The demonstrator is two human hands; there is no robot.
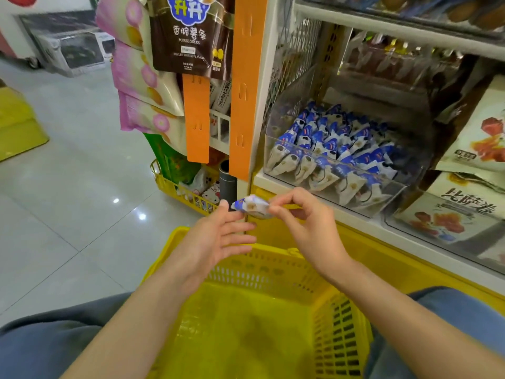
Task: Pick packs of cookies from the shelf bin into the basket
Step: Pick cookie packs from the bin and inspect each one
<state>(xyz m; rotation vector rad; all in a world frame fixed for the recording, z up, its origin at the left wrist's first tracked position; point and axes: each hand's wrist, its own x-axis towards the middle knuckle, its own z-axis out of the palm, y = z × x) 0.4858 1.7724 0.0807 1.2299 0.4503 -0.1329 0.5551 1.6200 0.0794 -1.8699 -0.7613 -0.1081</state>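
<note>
Head view, looking down over both forearms. Right hand point(308, 228) pinches one cookie pack point(252, 205) between thumb and curled fingertips. The pack is blue and white, lies roughly level, and is held in the air above the far rim of the yellow basket point(273, 272) and in front of the shelf edge. Left hand point(218, 236) is palm-up with fingers straight and spread, holding nothing. Its index tip is right at the pack's left end; whether it touches cannot be told. The basket sits between the person's knees in blue-grey trousers point(54, 337), and the part of its floor in view shows bare plastic. Up and right of the hands is the clear shelf bin point(341, 160), packed with more blue-and-white cookie packs point(336, 143) standing in rows. Just right of the bin are pale boxed snacks point(448, 214) with red fruit prints. Left of the bin is an orange upright strip point(246, 86), with a brown potato-sticks bag point(188, 36) hanging beside it. A small yellow floor basket point(175, 187) of goods stands on the glossy tile floor point(82, 201).
</note>
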